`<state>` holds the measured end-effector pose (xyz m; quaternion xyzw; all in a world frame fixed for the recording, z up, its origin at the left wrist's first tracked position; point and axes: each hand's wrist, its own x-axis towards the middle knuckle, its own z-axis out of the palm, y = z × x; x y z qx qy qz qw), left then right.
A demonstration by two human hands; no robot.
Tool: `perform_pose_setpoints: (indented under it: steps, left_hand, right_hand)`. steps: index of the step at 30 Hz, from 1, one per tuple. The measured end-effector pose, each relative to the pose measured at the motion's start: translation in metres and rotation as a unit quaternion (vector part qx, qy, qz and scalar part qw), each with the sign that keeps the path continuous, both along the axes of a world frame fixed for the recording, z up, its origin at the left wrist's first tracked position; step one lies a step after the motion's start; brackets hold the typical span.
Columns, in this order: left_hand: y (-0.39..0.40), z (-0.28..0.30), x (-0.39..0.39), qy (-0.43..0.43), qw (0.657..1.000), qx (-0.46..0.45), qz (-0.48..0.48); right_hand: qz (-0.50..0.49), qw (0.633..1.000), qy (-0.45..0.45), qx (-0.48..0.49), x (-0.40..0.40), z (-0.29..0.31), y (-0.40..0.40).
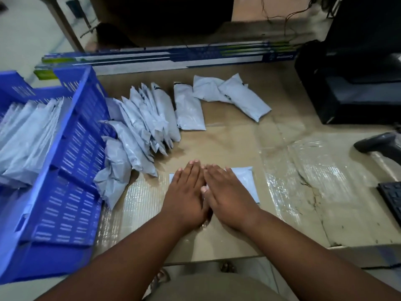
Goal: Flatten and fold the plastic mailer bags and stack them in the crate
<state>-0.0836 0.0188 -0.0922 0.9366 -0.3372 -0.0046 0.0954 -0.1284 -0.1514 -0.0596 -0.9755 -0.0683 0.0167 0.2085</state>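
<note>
A grey plastic mailer bag lies flat on the cardboard-covered table, near the front edge. My left hand and my right hand rest side by side on top of it, palms down, fingers straight and pressed flat, thumbs touching. Most of the bag is hidden under them; its right part and a left corner show. A blue slotted crate stands at the left with several folded grey mailers stacked inside. A heap of folded or crumpled mailers leans against the crate's right wall.
Three more mailers lie further back. Long flat boxes run along the rear. A black device stands at the right, with a barcode scanner and a keyboard corner below it.
</note>
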Motion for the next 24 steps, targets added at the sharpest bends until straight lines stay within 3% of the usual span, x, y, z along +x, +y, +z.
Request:
perform_pose_setpoints:
  steps: [3,14,17,19,22,24]
  left_hand:
    - [-0.003,-0.001,0.003,-0.009,1.000,0.022,0.006]
    - [0.001,-0.006,0.004,-0.005,0.998,0.058,0.005]
    - [0.002,0.001,0.003,0.008,0.998,0.067,0.004]
    - [-0.005,0.012,0.001,0.007,0.997,0.076,0.018]
    - [-0.022,0.016,-0.007,-0.023,0.999,0.044,-0.022]
    - [-0.030,0.008,-0.013,-0.016,0.999,0.032,-0.035]
  right_hand:
    - [0.016,0.988,-0.033,-0.148,-0.010,-0.006,-0.011]
    - [0.044,0.992,-0.011,-0.117,-0.014,-0.024,-0.029]
    - [0.040,0.999,-0.009,-0.025,-0.015,-0.022,-0.037]
    - [0.008,0.992,0.006,0.125,-0.014,-0.018,-0.045]
    - [-0.041,0.947,0.027,0.317,-0.016,-0.012,-0.055]
    - [-0.049,0.925,0.044,0.375,-0.017,-0.006,-0.059]
